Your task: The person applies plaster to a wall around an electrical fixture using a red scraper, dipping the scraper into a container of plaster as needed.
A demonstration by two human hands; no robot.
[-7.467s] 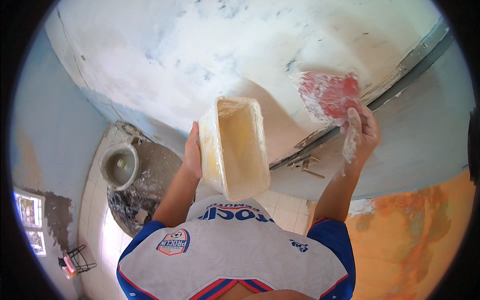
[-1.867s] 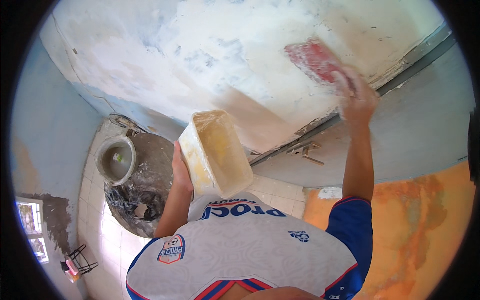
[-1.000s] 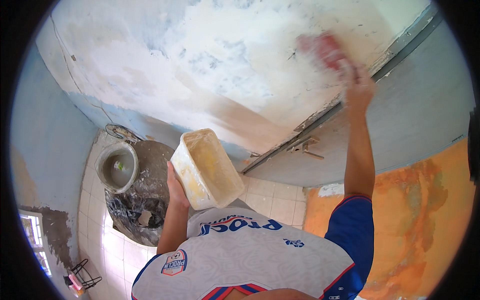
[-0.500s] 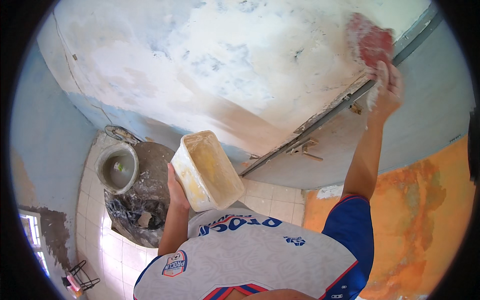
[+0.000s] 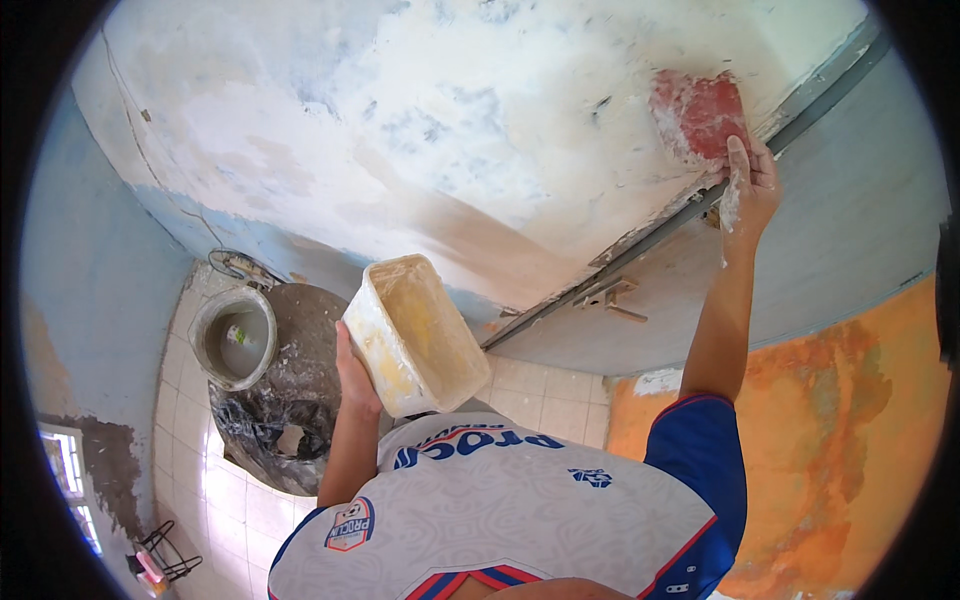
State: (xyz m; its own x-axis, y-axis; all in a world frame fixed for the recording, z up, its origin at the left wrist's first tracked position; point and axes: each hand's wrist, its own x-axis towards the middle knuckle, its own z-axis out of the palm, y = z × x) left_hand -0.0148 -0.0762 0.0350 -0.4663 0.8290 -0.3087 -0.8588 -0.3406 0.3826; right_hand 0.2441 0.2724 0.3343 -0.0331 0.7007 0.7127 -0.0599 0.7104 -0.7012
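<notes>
In my right hand (image 5: pixel 748 190) is a thin red putty spreader (image 5: pixel 704 112), smeared with white paste. It is against the patchy white wall (image 5: pixel 480 140), close to the dark grey frame edge, and my fingers are closed on its lower corner. White paste coats part of that hand. Held at chest height, a cream rectangular plastic tub (image 5: pixel 395 340) rests in my left hand (image 5: pixel 356 375), which grips its side from the left. The tub is tilted, and its inner walls show smears of whitish and yellowish residue.
A grey bucket (image 5: pixel 234 338) stands at the left on a dark round surface (image 5: pixel 305 325), beside crumpled black plastic (image 5: pixel 265 425). A dark grey frame (image 5: pixel 690 208) with wooden pieces borders the wall. An orange wall (image 5: pixel 790 440) is at the right, a window (image 5: pixel 62 465) at lower left.
My right hand has moved the red spreader down and to the left along the wall. The tub in my left hand has barely shifted.
</notes>
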